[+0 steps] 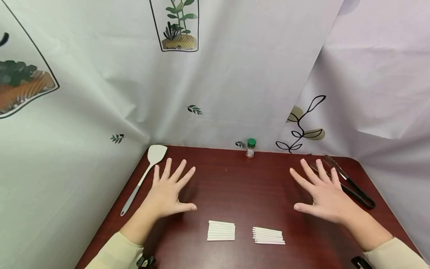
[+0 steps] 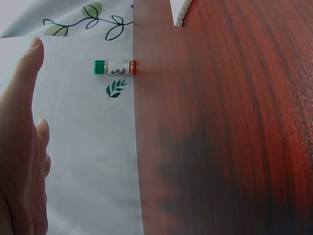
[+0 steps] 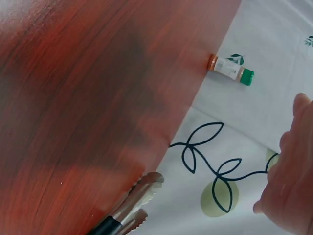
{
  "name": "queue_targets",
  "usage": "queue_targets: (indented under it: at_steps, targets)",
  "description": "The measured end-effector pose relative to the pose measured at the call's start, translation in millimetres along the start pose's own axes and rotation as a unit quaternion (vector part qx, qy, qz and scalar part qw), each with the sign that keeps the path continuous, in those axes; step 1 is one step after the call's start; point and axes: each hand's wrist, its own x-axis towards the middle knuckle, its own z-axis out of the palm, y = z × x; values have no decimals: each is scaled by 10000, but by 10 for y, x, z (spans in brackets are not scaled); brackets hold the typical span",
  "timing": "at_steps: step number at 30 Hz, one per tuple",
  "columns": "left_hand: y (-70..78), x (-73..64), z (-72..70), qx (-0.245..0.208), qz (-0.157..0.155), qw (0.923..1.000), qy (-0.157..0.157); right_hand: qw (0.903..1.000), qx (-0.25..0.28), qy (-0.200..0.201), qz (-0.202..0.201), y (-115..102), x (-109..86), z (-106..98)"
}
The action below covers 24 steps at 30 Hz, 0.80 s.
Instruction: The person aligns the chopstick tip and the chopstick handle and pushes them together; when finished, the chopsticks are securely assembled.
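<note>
My left hand (image 1: 168,194) hovers over the table's left side with fingers spread and nothing in it. The spatula (image 1: 144,177), white-headed with a grey handle end, lies just left of it. On the right, my right hand (image 1: 324,196) is spread the same way, also holding nothing, and partly covers black-handled tongs (image 1: 352,186). Between the hands, nearer the front, lie two neat rows of thin white sticks, a left row (image 1: 221,231) and a right row (image 1: 268,236). A small spice jar (image 1: 251,148) with a green cap stands at the back edge.
The dark red-brown wooden table (image 1: 231,186) carries all these things. A pale cloth (image 1: 235,74) printed with plants hangs behind it and along both sides, close against the table's edges.
</note>
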Motion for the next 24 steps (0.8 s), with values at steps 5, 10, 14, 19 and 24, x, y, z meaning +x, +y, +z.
queue_targets:
  at_steps: [5, 10, 14, 19, 24]
  targets:
    - [9, 4, 9, 165, 135, 9998, 21, 10000, -15, -78, -52, -45, 9, -41]
    - [20, 4, 10, 109, 119, 9999, 12, 9998, -124, -144, -98, -77, 13, -64]
    - [27, -1, 14, 89, 89, 9999, 13, 9996, -195, -158, -159, -88, 17, -48]
    - [41, -25, 40, 13, 65, 10000, -44, 9995, -71, -256, -188, -115, 12, -29]
    - [42, -62, 103, -87, -76, 9999, -105, 9980, 308, -544, 55, -173, -15, -13]
